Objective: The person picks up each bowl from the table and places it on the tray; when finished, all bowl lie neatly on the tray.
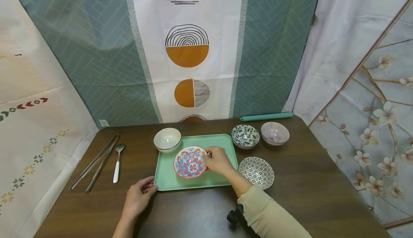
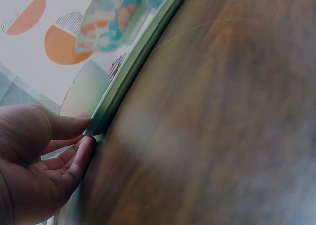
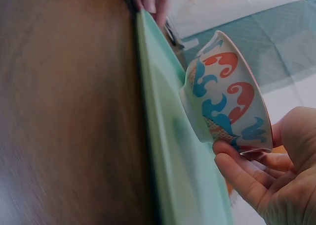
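Observation:
My right hand (image 1: 218, 160) grips a patterned bowl (image 1: 190, 162) by its right side, thumb at the rim. In the right wrist view, red and blue scrolls cover the bowl's outer wall (image 3: 222, 94), and its foot is held above the green tray. At the front left corner of the green tray (image 1: 206, 185), my left hand (image 1: 138, 198) pinches the edge. The left wrist view shows the thumb (image 2: 69, 126) on the tray's rim and the fingers curled beneath. A plain white bowl (image 1: 167, 140) stands at the tray's back left corner.
Right of the tray are a leaf-patterned bowl (image 1: 245, 136), a striped bowl (image 1: 275, 133) and a dotted bowl (image 1: 256, 172). Metal tongs (image 1: 96, 162) and a white-handled spoon (image 1: 117, 163) lie at left. A teal roll (image 1: 267, 117) lies along the back edge.

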A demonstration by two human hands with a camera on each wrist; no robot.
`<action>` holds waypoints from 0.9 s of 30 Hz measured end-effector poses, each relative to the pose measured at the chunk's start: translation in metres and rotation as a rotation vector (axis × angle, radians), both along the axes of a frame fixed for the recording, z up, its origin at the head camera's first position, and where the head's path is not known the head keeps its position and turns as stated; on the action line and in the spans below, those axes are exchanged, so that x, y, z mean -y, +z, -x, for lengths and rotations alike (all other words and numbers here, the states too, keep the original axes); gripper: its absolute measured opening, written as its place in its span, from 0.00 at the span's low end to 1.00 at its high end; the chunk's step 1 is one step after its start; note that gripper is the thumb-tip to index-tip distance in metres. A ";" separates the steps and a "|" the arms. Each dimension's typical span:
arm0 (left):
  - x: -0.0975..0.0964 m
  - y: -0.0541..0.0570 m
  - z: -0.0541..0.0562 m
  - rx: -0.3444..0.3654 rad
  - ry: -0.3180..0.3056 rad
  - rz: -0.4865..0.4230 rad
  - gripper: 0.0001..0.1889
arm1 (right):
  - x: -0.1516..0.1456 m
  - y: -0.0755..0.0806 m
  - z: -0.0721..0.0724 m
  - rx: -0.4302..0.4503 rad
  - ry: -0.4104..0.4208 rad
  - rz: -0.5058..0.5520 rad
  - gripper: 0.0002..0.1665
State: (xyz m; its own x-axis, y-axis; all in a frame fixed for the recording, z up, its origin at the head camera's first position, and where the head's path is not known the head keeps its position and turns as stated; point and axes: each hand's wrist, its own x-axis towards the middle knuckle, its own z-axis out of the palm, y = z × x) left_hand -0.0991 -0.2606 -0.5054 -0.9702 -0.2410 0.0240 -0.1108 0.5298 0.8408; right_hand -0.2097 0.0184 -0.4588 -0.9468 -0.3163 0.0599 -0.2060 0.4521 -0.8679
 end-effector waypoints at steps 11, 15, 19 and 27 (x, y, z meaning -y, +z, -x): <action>-0.003 0.001 -0.002 0.012 0.019 -0.020 0.18 | 0.040 -0.012 -0.011 0.062 0.013 0.031 0.11; -0.003 0.001 -0.004 0.028 0.025 -0.015 0.19 | 0.051 -0.015 -0.014 0.106 0.020 0.050 0.11; -0.002 0.000 -0.005 0.043 0.037 -0.024 0.19 | 0.061 -0.017 -0.015 0.155 0.040 0.085 0.12; 0.001 0.002 -0.004 0.051 0.036 -0.023 0.17 | 0.067 -0.014 -0.018 0.290 0.145 0.203 0.19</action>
